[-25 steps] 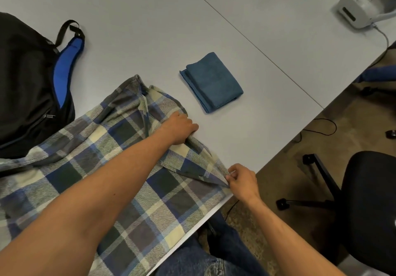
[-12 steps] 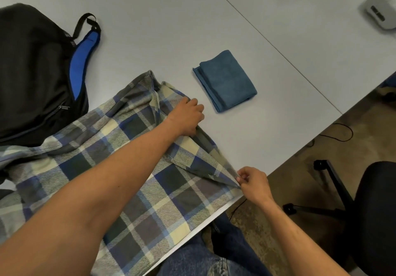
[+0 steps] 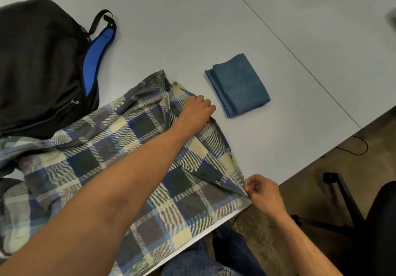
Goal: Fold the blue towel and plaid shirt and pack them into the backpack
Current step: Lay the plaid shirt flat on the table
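The plaid shirt (image 3: 102,168) lies spread over the near part of the table (image 3: 171,29), and both hands hold it along one folded-over edge; the right hand (image 3: 264,194) has its grip narrow, thumb and fingertips pinching the corner of that fold just at the table's near edge; the left hand (image 3: 198,112) is further up the same fold, its fingers curled down onto the cloth and bunching it, though whether cloth is caught under the fingers cannot be told; between the two grips the folded strip runs taut and slanted, with the flat body of the shirt lying to the left of it under the left forearm; just beyond the left hand's grip, on the bare table and apart from the shirt, sits the blue towel (image 3: 240,84), already folded into a neat rectangle; well to the left of both grips lies the backpack (image 3: 40,65), black with a blue padded strap, its lower edge touching or overlapped by the far left part of the shirt; its zipper pull shows near that edge, but whether the bag is open cannot be told; below the right hand's grip, off the table, are the person's blue jeans (image 3: 205,260), and to the right of it a black office chair (image 3: 375,222) on the brown floor, with a thin cable (image 3: 362,149) trailing there.
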A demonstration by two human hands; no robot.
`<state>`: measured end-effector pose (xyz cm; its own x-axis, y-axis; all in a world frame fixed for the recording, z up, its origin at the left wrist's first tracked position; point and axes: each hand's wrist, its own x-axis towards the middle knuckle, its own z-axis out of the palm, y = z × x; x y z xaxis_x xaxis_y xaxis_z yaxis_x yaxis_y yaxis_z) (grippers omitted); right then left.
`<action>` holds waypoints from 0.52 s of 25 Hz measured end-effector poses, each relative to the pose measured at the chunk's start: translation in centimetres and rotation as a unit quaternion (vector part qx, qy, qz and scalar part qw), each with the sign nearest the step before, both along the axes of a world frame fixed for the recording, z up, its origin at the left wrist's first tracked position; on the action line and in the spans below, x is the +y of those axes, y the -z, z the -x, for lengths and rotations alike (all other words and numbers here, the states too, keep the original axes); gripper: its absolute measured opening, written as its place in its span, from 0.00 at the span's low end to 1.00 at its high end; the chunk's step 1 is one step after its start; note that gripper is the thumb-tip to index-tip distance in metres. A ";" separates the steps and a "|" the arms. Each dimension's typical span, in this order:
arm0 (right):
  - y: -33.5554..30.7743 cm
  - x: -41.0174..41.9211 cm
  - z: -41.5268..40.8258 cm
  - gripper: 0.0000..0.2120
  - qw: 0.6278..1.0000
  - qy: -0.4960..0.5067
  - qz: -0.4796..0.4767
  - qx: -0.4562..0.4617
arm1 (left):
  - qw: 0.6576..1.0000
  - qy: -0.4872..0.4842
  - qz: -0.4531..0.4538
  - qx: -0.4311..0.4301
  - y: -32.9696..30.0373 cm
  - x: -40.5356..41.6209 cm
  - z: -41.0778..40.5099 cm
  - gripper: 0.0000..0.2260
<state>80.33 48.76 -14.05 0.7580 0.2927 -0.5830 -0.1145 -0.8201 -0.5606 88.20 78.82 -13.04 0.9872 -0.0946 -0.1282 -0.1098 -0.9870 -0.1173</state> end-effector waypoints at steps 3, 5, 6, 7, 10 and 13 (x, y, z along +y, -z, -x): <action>-0.3 -0.3 -0.3 0.06 1.000 -0.003 -0.008 0.008 | 1.000 0.000 -0.010 -0.025 1.6 0.1 -0.1 0.12; -0.3 -0.6 -0.5 0.07 1.000 -0.009 -0.010 0.016 | 1.000 -0.023 0.002 -0.017 2.1 0.3 -0.1 0.18; -0.3 -0.8 -0.5 0.08 1.000 -0.013 -0.010 0.018 | 0.999 -0.038 0.008 -0.011 2.1 0.4 -0.2 0.21; -0.3 -0.8 -0.6 0.08 1.000 -0.017 -0.010 0.020 | 0.998 -0.056 0.010 -0.001 1.9 0.5 -0.3 0.24; -0.4 -0.8 -0.8 0.09 0.999 -0.026 -0.014 0.024 | 0.992 -0.115 0.037 0.042 1.2 1.1 -1.0 0.26; -0.4 -0.8 -1.0 0.10 0.999 -0.038 -0.020 0.023 | 0.976 -0.165 0.123 0.076 0.9 1.5 -1.0 0.16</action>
